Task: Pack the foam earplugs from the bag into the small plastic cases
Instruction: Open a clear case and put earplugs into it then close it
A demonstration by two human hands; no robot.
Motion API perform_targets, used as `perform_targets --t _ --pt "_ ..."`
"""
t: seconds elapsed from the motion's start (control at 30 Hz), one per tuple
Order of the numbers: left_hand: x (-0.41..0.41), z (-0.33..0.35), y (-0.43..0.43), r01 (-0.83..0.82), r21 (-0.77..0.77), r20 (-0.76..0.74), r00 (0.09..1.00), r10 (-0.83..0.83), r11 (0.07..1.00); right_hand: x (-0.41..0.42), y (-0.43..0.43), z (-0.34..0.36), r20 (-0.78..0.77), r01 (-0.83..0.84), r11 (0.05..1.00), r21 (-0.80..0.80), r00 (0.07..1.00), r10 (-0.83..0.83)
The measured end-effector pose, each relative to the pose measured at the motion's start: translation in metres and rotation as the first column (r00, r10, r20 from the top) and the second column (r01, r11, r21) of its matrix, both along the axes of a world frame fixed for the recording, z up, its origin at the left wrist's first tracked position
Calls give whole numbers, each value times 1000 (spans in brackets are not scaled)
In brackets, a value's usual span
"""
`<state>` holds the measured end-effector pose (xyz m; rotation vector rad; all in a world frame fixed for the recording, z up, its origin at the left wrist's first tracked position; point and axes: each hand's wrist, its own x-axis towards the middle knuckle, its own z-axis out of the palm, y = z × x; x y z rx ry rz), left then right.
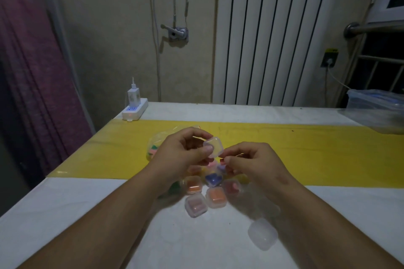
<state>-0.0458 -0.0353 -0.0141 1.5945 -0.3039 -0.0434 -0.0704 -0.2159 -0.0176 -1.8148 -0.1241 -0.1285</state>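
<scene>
My left hand (181,155) holds a small clear plastic case (213,146) up above the table, thumb and fingers pinching its left side. My right hand (251,159) is right beside it, fingertips pinched at the case's lower right edge; whether it holds an earplug I cannot tell. The clear bag of coloured foam earplugs (155,148) lies on the yellow strip, mostly hidden behind my left hand. Below my hands sits a cluster of several closed cases with orange (215,197), pink (195,205), blue (213,179) and red (231,186) earplugs inside.
An empty clear case (262,233) lies by my right forearm. A white power strip with a charger (134,107) stands at the table's far left corner. A clear plastic box (376,105) sits at the far right. The table (87,214) has a radiator and wall behind it.
</scene>
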Motion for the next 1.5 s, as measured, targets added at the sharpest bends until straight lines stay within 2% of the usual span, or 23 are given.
perform_targets --t 0.3,0.47,0.63,0.9,1.07,1.23,1.5 --pt "2 -3 -2 -3 32 -18 1000 3 999 0 5 -3 13 54 999 -7 998 -54" --pt "2 -6 -3 -61 222 150 988 28 973 2 5 -5 1 51 999 10 999 -51" --pt "8 -12 -6 -233 364 411 909 69 902 4 7 -8 -4 81 997 3 997 -81" --pt "10 -17 -9 -260 340 511 858 55 904 3 11 -8 -11 111 993 -28 994 -111" --pt "9 -16 -10 -360 483 623 782 -24 799 6 15 -10 -45 176 984 -4 983 -176" --pt "9 -13 -15 -361 540 611 789 -60 761 7 18 -10 -149 216 973 86 968 -202" --pt "12 -18 -20 -287 651 538 827 -161 703 6 17 -7 -200 238 969 68 955 -220"
